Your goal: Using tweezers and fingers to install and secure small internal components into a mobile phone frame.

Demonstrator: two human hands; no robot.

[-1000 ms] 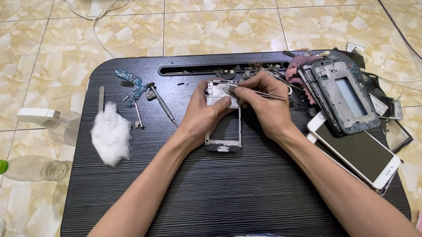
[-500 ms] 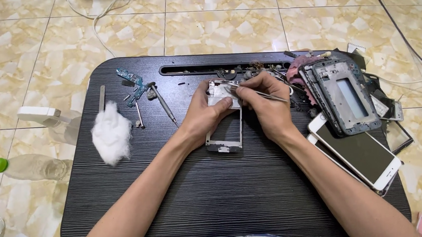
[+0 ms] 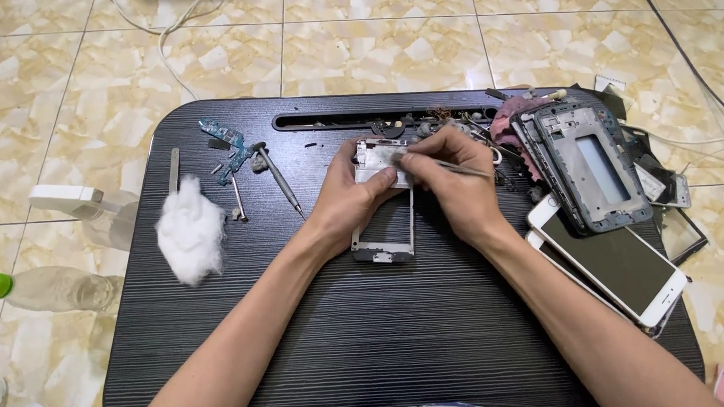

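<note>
Near the back edge of the black bench (image 3: 371, 345), the left hand (image 3: 347, 198) is clamping its fingers on a phone frame (image 3: 384, 219), while the right hand (image 3: 453, 181) is pinching tweezers (image 3: 452, 167) against its top. Open board is lying toward the person; tiled floor (image 3: 369, 52) is surrounding it.

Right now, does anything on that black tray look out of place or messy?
Yes. Stripped phone frames and loose parts are heaped at the tray's right edge, some overhanging it. A wad of cotton lies at the left. The left hand steadies a bare phone frame; the right hand holds tweezers.
</note>
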